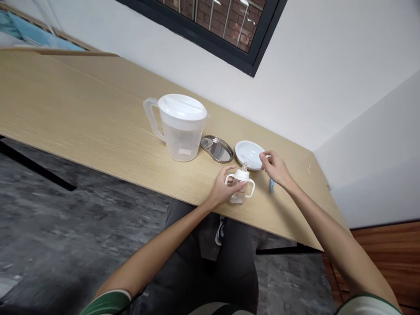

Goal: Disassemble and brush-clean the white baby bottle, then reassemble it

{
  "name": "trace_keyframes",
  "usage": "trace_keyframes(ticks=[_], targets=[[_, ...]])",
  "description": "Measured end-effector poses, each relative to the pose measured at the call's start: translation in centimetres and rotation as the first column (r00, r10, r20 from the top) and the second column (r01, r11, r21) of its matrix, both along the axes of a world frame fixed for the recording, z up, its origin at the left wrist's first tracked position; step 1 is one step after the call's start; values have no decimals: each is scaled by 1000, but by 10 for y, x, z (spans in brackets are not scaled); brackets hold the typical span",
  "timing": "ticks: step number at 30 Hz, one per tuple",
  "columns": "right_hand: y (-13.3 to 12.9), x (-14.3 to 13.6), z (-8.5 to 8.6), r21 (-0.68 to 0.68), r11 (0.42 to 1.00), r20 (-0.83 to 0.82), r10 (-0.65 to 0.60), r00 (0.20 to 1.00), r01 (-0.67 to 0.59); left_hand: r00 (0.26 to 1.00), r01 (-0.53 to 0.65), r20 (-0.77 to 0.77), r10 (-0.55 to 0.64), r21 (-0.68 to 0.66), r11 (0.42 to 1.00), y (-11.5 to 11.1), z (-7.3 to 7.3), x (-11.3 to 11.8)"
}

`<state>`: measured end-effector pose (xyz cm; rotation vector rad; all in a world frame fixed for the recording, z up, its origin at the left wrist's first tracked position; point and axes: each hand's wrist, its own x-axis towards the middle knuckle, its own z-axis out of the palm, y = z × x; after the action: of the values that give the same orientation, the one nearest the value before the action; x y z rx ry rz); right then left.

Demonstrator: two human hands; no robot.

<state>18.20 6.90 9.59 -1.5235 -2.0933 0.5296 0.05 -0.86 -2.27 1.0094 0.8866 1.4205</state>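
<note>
clasped in the left hand (222, 187) near the front edge of the table (124, 118): a baby bottle (239, 192), near upright, teat (244, 167) up. beyond and rightward, by the white plate (246, 148): the right hand (276, 168), fingertips close together, cannot tell whether gripping anything.

A lidded plastic pitcher (183, 136) stands just left of a steel kidney-shaped tray (217, 150). A dark-framed window (226, 22) is at the far side, reddish wood panelling (390, 258) at near right.
</note>
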Motion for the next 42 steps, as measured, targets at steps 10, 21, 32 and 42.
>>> trace_keyframes(ticks=[10, 21, 32, 42], targets=[[71, 81, -66, 285, 840, -253, -397, 882, 461, 997, -73, 22, 72, 30, 997, 8, -3, 2], [110, 151, -125, 201, 649, -479, -588, 651, 734, 989, -51, -135, 55, 35, 998, 10, -14, 4], [111, 159, -148, 172, 594, -546, -607, 577, 786, 816, -179, -454, 357, 390, 903, 12, -23, -14], [107, 161, -150, 174, 628, -510, -601, 615, 758, -295, -97, -925, 239, 278, 956, 101, 59, -76]])
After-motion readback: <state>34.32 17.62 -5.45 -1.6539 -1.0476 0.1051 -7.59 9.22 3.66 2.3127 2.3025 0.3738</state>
